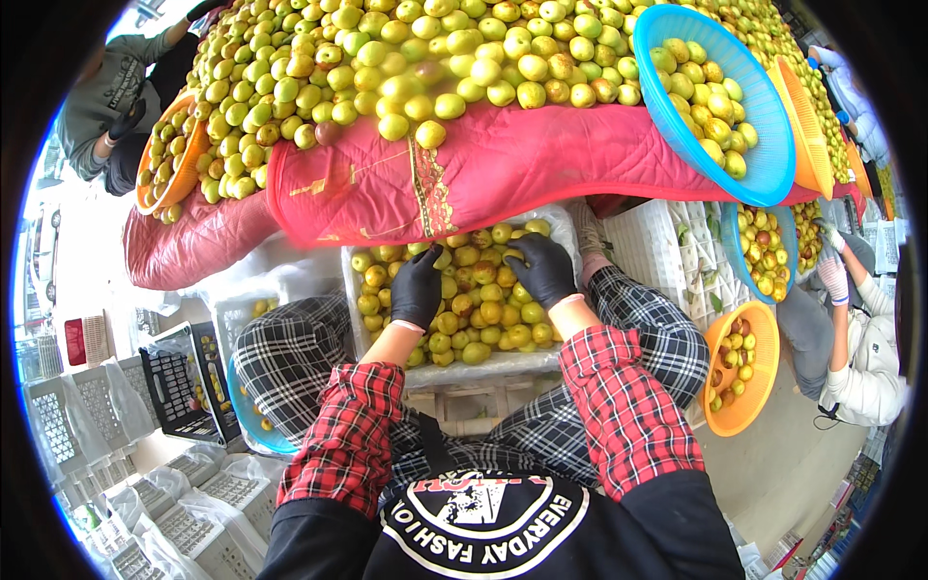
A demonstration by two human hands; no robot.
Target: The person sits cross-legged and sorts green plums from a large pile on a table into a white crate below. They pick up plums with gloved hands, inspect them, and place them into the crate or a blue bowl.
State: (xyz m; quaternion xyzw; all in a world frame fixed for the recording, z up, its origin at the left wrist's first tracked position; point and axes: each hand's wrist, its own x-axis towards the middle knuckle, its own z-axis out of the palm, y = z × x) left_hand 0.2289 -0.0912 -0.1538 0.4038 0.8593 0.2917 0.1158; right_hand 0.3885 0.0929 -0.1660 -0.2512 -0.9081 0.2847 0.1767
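Note:
Between my knees stands a plastic-lined crate (464, 375) filled with yellow-green jujubes (489, 313), some with brown patches. My left hand (417, 288), in a black glove, is over the crate's left half, its fingertips among the fruit near the far side. Across from it, my right hand (545, 270), gloved alike, reaches over the right half with its fingers curled beside a jujube. The fingertips of both hands are partly hidden, so any grip on a fruit cannot be made out. A large heap of jujubes (377, 65) lies beyond on a red quilted cloth (507, 159).
A blue basket (772, 138) of jujubes sits on the cloth's right. Orange baskets stand at left (190, 170) and right (761, 362). A black crate (170, 391) and grey crates (217, 522) are at left. Co-workers (863, 355) (109, 94) sit on both sides.

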